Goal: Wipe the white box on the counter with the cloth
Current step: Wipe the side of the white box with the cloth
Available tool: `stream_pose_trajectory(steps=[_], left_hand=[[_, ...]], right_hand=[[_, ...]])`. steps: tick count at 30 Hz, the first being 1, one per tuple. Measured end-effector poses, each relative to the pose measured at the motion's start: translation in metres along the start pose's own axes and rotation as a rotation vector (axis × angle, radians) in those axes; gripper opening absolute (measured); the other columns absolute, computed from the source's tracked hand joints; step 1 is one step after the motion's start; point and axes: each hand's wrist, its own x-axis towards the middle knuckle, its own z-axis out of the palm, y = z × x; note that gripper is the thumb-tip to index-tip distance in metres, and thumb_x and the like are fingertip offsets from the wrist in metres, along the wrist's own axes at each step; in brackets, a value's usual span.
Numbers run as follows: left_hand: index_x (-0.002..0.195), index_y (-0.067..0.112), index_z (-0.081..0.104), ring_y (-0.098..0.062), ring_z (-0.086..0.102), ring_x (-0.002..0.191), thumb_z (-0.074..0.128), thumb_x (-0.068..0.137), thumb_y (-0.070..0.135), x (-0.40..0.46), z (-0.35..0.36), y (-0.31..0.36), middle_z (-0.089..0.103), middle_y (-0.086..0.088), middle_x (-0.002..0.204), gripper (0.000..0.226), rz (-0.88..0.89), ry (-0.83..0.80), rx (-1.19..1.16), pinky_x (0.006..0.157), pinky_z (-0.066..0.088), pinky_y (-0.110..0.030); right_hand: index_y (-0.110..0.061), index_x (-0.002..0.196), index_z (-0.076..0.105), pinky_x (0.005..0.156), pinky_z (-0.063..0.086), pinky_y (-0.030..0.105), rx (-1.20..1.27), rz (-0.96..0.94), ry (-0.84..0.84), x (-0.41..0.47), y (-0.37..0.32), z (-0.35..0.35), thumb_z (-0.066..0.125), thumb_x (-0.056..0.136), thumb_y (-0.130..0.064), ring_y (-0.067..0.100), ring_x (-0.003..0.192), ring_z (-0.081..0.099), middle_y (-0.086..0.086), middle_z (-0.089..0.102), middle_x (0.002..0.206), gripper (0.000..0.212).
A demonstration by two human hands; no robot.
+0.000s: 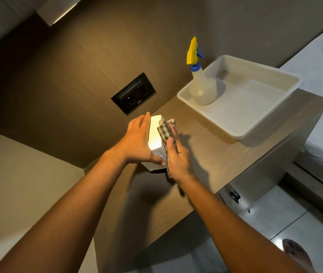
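At the left, the left hand (140,143) lies flat against the left side of the small white rectangular box (155,137), fingers straight and close together pointing to the far wall, thumb hooked round the box's near corner. The box stands on the pale wood-grain counter (215,154), close to the brown wall panel and just near of a black wall socket (133,94). The right hand (177,156) presses a checked grey-and-cream cloth (165,133) flat against the box's right side, fingers extended, thumb on the cloth's upper edge. Farther right on the counter sits a shallow white plastic tray (259,123), with a clear spray bottle (203,87) with a yellow and blue trigger standing in its far left corner.
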Motion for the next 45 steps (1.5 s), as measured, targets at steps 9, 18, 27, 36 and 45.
stream_pose_trajectory(steps=[9, 18, 27, 36, 45], left_hand=[[0.162, 0.010, -0.014, -0.028, -0.006, 0.156, 0.097, 0.055, 0.056, 0.001, -0.006, 0.007, -0.004, -0.005, 0.170, 0.161, -0.052, -0.069, 0.023, 0.125, 0.001, -0.044], [0.162, 0.008, -0.015, -0.029, -0.006, 0.155, 0.098, 0.052, 0.057, 0.000, -0.005, 0.006, -0.002, -0.008, 0.169, 0.165, -0.040, -0.056, 0.039, 0.126, 0.004, -0.044], [0.162, 0.010, -0.016, -0.030, -0.006, 0.156, 0.097, 0.054, 0.057, 0.000, -0.007, 0.010, -0.004, -0.005, 0.170, 0.163, -0.073, -0.071, 0.053, 0.126, 0.004, -0.049], [0.162, 0.010, -0.015, -0.030, -0.006, 0.156, 0.094, 0.053, 0.064, 0.001, -0.003, 0.002, -0.007, -0.005, 0.172, 0.164, -0.031, -0.047, 0.061, 0.129, 0.005, -0.050], [0.162, 0.010, -0.016, -0.028, -0.011, 0.158, 0.092, 0.055, 0.068, 0.000, -0.003, 0.003, -0.012, -0.005, 0.173, 0.163, -0.024, -0.053, 0.059, 0.129, 0.001, -0.049]], right_hand=[[-0.015, 0.131, 0.055, 0.063, 0.053, 0.023, 0.060, 0.221, 0.077, 0.056, -0.019, -0.004, 0.036, 0.101, -0.053, 0.014, 0.085, 0.068, 0.006, 0.069, 0.100, 0.053], [-0.037, 0.148, 0.037, 0.089, 0.048, 0.022, 0.017, 0.010, 0.064, -0.003, -0.004, 0.008, 0.032, 0.098, -0.059, 0.016, 0.128, 0.051, -0.002, 0.050, 0.147, 0.055], [-0.011, 0.122, 0.060, 0.067, 0.057, 0.028, 0.006, 0.226, 0.118, 0.055, -0.028, -0.002, 0.034, 0.101, -0.052, 0.016, 0.079, 0.069, 0.007, 0.070, 0.092, 0.053], [-0.026, 0.138, 0.053, 0.086, 0.057, 0.037, -0.049, 0.065, 0.134, 0.010, -0.027, 0.014, 0.032, 0.098, -0.059, 0.021, 0.112, 0.062, 0.006, 0.064, 0.128, 0.056], [-0.015, 0.123, 0.060, 0.057, 0.047, 0.018, -0.018, 0.188, 0.150, 0.040, -0.021, 0.003, 0.038, 0.099, -0.057, 0.009, 0.081, 0.065, 0.002, 0.068, 0.095, 0.053]])
